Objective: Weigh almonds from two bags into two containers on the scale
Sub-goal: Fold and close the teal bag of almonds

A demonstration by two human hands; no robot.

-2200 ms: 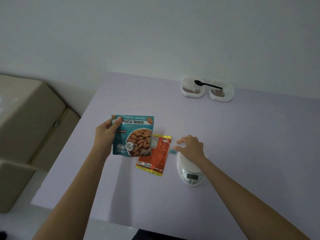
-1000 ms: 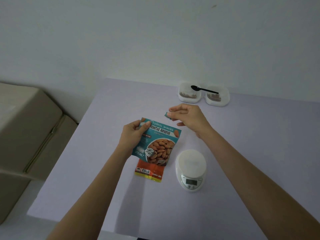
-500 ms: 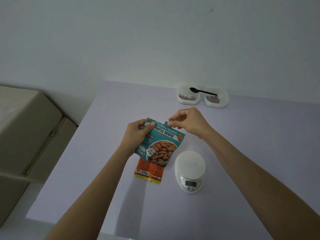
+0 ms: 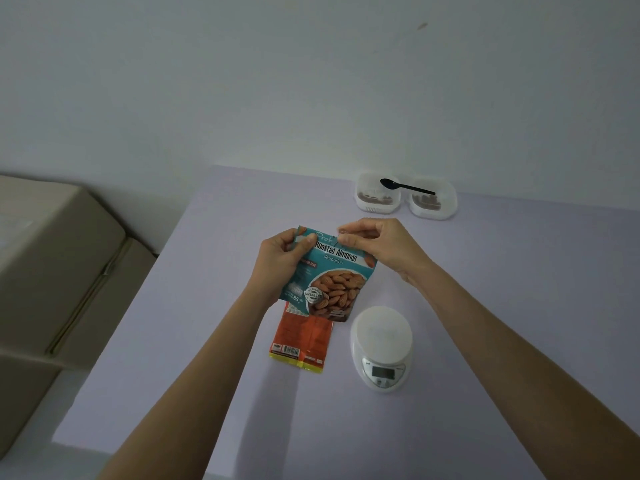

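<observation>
your left hand [image 4: 277,259] grips the teal almond bag [image 4: 329,282] by its top corner while your right hand [image 4: 375,245] pinches its top edge. it hangs above the orange bag [image 4: 303,342], just beside the white scale [image 4: 381,346].

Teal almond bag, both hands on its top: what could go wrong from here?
Left hand and right hand pinch the top of the teal almond bag in mid-air; a sudden tear may scatter almonds.
The scale is bare, the containers far back: nothing would catch a pour.
</observation>
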